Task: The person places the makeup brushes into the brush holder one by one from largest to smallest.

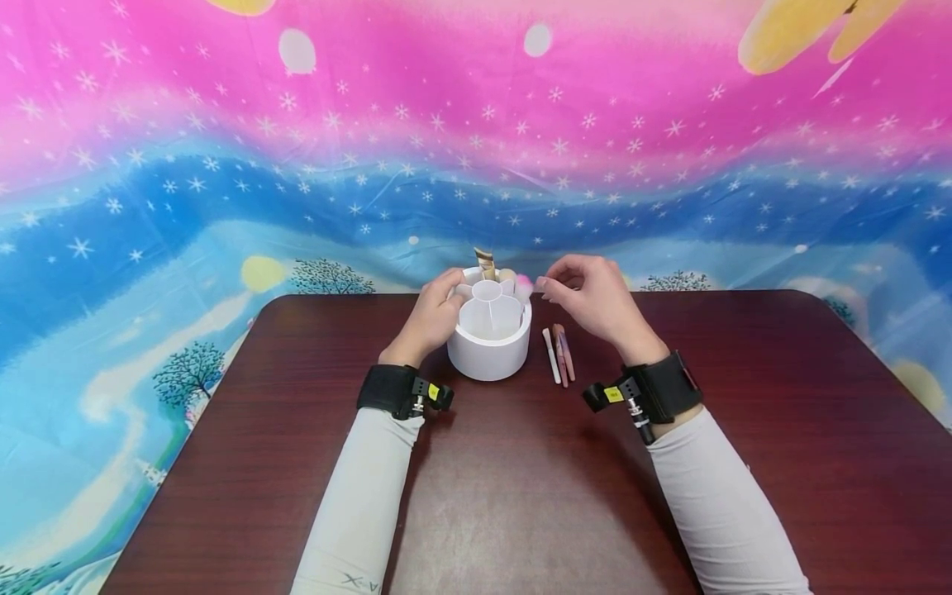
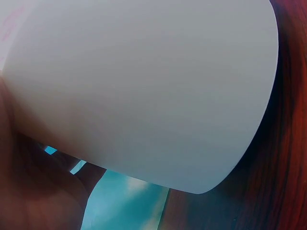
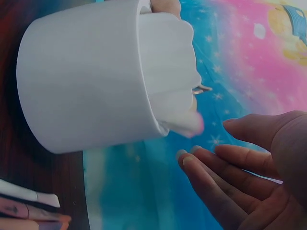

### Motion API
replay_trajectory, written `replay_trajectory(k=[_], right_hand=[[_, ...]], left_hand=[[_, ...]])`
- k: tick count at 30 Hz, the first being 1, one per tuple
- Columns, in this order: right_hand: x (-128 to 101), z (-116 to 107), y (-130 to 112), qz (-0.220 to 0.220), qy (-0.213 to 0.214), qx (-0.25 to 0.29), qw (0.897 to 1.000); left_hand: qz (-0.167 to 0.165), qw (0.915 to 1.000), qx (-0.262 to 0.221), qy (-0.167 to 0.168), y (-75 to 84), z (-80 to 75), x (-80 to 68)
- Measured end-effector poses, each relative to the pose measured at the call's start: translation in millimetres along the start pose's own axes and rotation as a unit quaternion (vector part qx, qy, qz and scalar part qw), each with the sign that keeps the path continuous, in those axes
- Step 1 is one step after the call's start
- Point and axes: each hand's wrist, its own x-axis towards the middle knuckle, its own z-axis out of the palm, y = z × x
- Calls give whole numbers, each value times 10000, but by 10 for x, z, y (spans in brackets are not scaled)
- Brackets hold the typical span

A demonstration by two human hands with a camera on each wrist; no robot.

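Note:
A white round desktop organizer [image 1: 487,357] with petal-shaped compartments stands upright near the table's far edge. My left hand [image 1: 427,318] grips its left rim; the left wrist view is mostly filled by the organizer's wall [image 2: 158,91]. Inside it, a gold-and-brown item [image 1: 485,263] sticks up at the back. A makeup brush with pink-tipped bristles [image 1: 524,286] leans out on the right side. Just right of that brush is my right hand [image 1: 595,297], holding nothing. In the right wrist view its fingers [image 3: 230,179] are loosely bent, with a gap between them and the bristles [image 3: 195,123].
Right of the organizer, a slim white brush [image 1: 551,356] and pinkish-brown slim sticks [image 1: 564,355] lie side by side on the dark wooden table [image 1: 513,496]. A colourful snowflake-patterned cloth [image 1: 476,165] hangs behind the table.

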Motion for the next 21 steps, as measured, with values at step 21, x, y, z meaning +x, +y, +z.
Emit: replay_trajectory(k=[21], right_hand=[[23, -89, 238, 408, -867, -1033, 9900]], left_hand=[[14, 10000, -36, 42, -19, 9, 8]])
